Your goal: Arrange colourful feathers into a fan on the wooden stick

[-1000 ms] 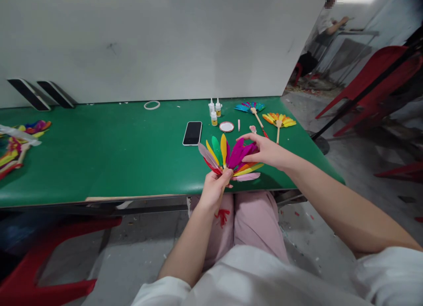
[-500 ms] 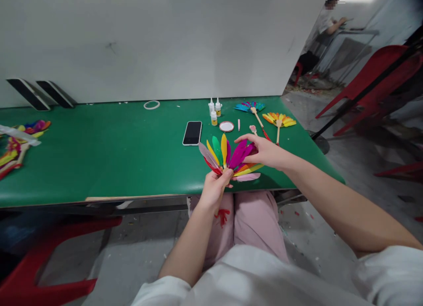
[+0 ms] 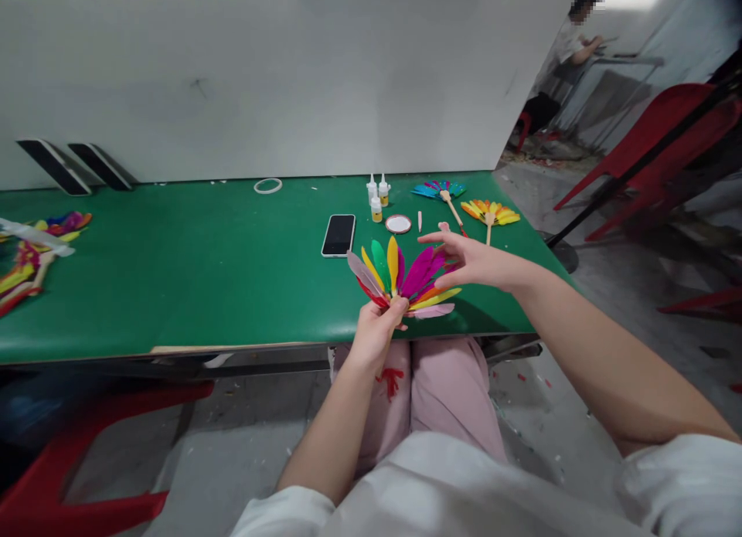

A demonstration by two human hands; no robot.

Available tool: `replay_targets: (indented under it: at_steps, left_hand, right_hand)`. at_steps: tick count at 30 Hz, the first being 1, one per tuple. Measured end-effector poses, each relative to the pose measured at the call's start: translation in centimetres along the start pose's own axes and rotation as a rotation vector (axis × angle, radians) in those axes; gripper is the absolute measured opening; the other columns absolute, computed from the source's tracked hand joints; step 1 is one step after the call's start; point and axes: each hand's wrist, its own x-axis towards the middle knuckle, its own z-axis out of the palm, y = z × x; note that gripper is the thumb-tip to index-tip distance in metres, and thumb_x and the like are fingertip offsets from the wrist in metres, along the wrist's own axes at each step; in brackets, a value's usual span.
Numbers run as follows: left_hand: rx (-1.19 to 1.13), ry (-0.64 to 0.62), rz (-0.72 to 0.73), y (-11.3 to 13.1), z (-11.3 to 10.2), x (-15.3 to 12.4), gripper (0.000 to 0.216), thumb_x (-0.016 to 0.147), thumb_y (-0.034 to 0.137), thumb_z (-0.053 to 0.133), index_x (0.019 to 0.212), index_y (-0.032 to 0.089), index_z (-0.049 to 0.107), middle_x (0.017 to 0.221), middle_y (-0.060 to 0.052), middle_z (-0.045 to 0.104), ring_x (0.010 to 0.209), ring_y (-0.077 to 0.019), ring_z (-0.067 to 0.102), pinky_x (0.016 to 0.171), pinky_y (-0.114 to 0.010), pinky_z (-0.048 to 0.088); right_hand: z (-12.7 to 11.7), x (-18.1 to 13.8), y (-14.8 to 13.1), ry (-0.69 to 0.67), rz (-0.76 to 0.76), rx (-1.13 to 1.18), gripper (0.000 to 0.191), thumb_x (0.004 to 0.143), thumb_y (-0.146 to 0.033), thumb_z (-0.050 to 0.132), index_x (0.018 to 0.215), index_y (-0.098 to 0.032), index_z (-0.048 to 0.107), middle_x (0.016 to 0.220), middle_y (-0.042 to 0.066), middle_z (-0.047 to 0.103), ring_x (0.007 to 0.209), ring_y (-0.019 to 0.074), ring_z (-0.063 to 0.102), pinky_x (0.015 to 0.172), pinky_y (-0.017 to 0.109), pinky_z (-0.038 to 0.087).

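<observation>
A feather fan with pink, yellow, green, magenta, orange and red feathers spreads out above my lap at the table's front edge. My left hand is closed round the base of its handle, thumb on top. A red tassel hangs below, over my pink trousers. My right hand is at the fan's right side, fingers apart, beside the magenta feathers; whether a fingertip touches them I cannot tell.
On the green table are a phone, several small glue bottles, a round white disc, a blue fan and a yellow fan. More feathers lie far left. A white board stands behind.
My right hand has shifted a little to the right, away from the magenta feathers, and its fingers have spread. The left hand still holds the fan in the same place.
</observation>
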Motion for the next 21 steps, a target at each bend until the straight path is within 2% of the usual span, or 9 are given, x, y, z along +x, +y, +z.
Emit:
replay_targets:
  at_steps: [2, 5, 9, 13, 15, 18, 21]
  left_hand:
    - [0.018, -0.006, 0.012, -0.1, -0.1, 0.0, 0.022, 0.065, 0.031, 0.067, 0.074, 0.012, 0.061, 0.069, -0.001, 0.059, 0.062, -0.0114, 0.06, 0.046, -0.018, 0.042]
    - [0.05, -0.017, 0.022, -0.3, -0.2, 0.0, 0.022, 0.066, 0.032, 0.067, 0.075, 0.012, 0.061, 0.071, -0.002, 0.06, 0.065, -0.0126, 0.06, 0.047, -0.018, 0.043]
    - [0.1, -0.046, 0.038, -0.4, -0.2, 0.0, 0.024, 0.067, 0.034, 0.066, 0.077, 0.012, 0.063, 0.074, -0.004, 0.062, 0.067, -0.0143, 0.061, 0.049, -0.019, 0.043]
    - [0.112, -0.044, 0.055, -0.7, -0.3, 0.0, 0.024, 0.066, 0.034, 0.066, 0.078, 0.013, 0.064, 0.073, -0.004, 0.063, 0.068, -0.0145, 0.061, 0.049, -0.02, 0.043]
    - [0.109, -0.042, 0.056, -0.8, -0.4, 0.1, 0.025, 0.066, 0.034, 0.067, 0.078, 0.013, 0.064, 0.072, -0.004, 0.063, 0.068, -0.0145, 0.06, 0.05, -0.02, 0.043]
    - [0.112, -0.062, 0.057, -1.0, -0.5, 0.2, 0.024, 0.066, 0.034, 0.067, 0.076, 0.012, 0.064, 0.07, -0.004, 0.063, 0.067, -0.014, 0.059, 0.05, -0.02, 0.042]
    - [0.108, -0.083, 0.054, -0.9, -0.4, 0.1, 0.023, 0.066, 0.033, 0.066, 0.075, 0.012, 0.064, 0.07, -0.004, 0.063, 0.065, -0.0131, 0.059, 0.049, -0.02, 0.042]
  right_hand:
    - [-0.6, 0.0, -0.2, 0.063, 0.006, -0.04, 0.056, 0.062, -0.029, 0.069, 0.115, -0.023, 0.052, 0.105, 0.005, 0.06, 0.103, 0.0196, 0.053, 0.089, 0.035, 0.043]
    - [-0.7, 0.2, -0.6, 0.144, 0.053, -0.124, 0.031, 0.069, -0.039, 0.061, 0.092, -0.019, 0.066, 0.09, 0.005, 0.066, 0.1, 0.0206, 0.056, 0.094, 0.037, 0.037]
    - [-0.1, 0.6, -0.9, 0.135, 0.058, -0.199, 0.029, 0.068, -0.041, 0.06, 0.084, -0.018, 0.068, 0.073, 0.002, 0.068, 0.086, 0.019, 0.061, 0.092, 0.037, 0.037]
    - [0.1, 0.8, -0.5, 0.183, -0.065, -0.314, 0.024, 0.066, -0.039, 0.062, 0.078, -0.019, 0.069, 0.077, 0.0, 0.068, 0.083, 0.0167, 0.061, 0.098, 0.036, 0.031]
    - [0.0, 0.9, -0.4, 0.203, -0.119, -0.36, 0.022, 0.066, -0.038, 0.062, 0.075, -0.02, 0.069, 0.082, 0.001, 0.068, 0.084, 0.0165, 0.06, 0.097, 0.035, 0.031]
    - [0.0, 0.8, -0.7, 0.183, -0.157, -0.389, 0.02, 0.068, -0.037, 0.06, 0.075, -0.02, 0.068, 0.085, 0.001, 0.067, 0.083, 0.016, 0.06, 0.09, 0.034, 0.038]
    - [0.1, 0.5, -1.2, 0.148, -0.128, -0.378, 0.021, 0.071, -0.036, 0.058, 0.078, -0.019, 0.068, 0.079, 0.001, 0.068, 0.075, 0.0148, 0.06, 0.076, 0.03, 0.045]
